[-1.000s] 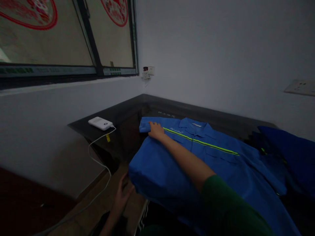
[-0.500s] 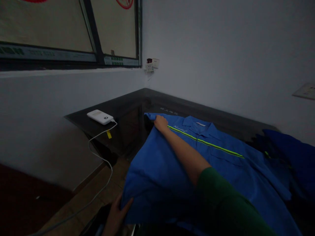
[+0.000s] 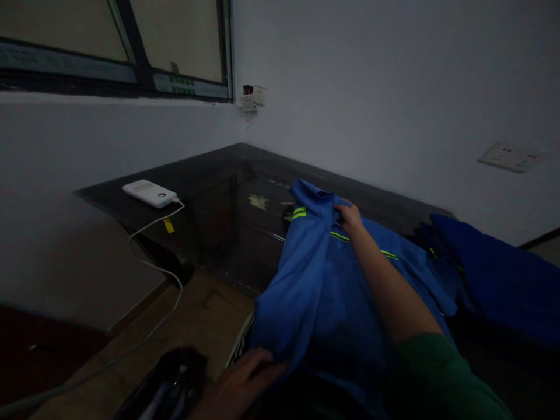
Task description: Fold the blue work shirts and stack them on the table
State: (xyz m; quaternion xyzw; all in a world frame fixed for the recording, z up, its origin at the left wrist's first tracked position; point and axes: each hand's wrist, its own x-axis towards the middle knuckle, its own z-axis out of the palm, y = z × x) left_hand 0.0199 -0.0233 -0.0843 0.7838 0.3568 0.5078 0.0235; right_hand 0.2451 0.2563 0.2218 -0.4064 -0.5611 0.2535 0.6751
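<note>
A blue work shirt (image 3: pixel 345 291) with yellow-green stripes lies over the dark table, its left side folded inward over the front. At the top of that fold, my right hand (image 3: pixel 351 218) pinches the cloth near the shoulder. The sleeve lies along the folded edge and shows a short double stripe. Low in the view, my left hand (image 3: pixel 247 379) has its fingers closed over the bottom corner of the shirt. The collar is hidden by the fold and my right hand.
A white power bank (image 3: pixel 150 193) with a cable (image 3: pixel 178 291) sits on the dark table (image 3: pixel 205 175) at left. A pile of blue folded clothes (image 3: pixel 499 274) is at right. Wall sockets (image 3: pixel 254 98) are above the corner. A black object (image 3: pixel 175 379) is low at left.
The left side of the shirt has been brought over to the right onto its front. Both hands have moved right with the cloth, and the view has turned slightly right.
</note>
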